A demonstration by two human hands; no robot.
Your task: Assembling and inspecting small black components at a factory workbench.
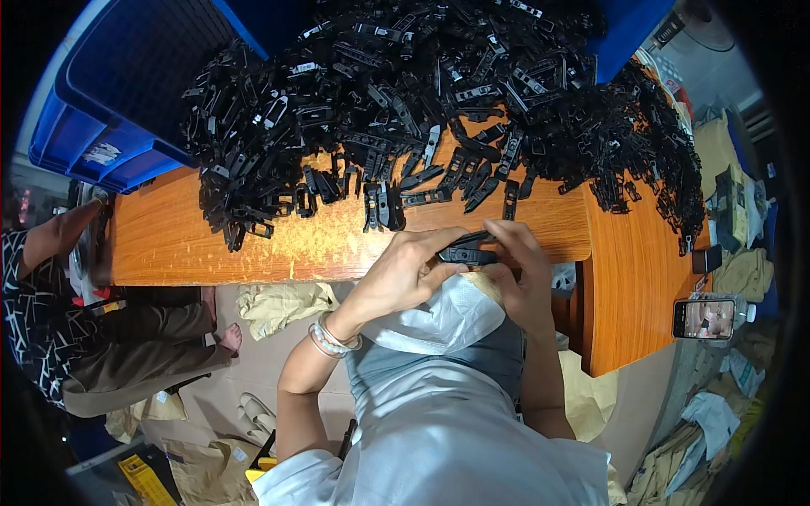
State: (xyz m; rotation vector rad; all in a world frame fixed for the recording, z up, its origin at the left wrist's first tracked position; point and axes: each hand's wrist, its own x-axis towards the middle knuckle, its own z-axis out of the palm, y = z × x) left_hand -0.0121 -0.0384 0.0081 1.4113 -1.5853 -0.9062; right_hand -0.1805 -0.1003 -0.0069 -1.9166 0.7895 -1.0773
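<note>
My left hand and my right hand meet at the table's front edge, both closed on a black plastic clip-like part. The left fingers and thumb pinch its left end, while the right fingers grip its right end. What lies under my fingertips is hidden. Just beyond my hands, several similar black parts lie on the wooden table, at the front of a large heap. Beneath my hands a white cloth or sheet covers my lap.
A blue plastic crate stands at the far left. More small black parts are piled at the right. A phone stands beyond the table's right edge. Another person sits at the left. Bags lie on the floor.
</note>
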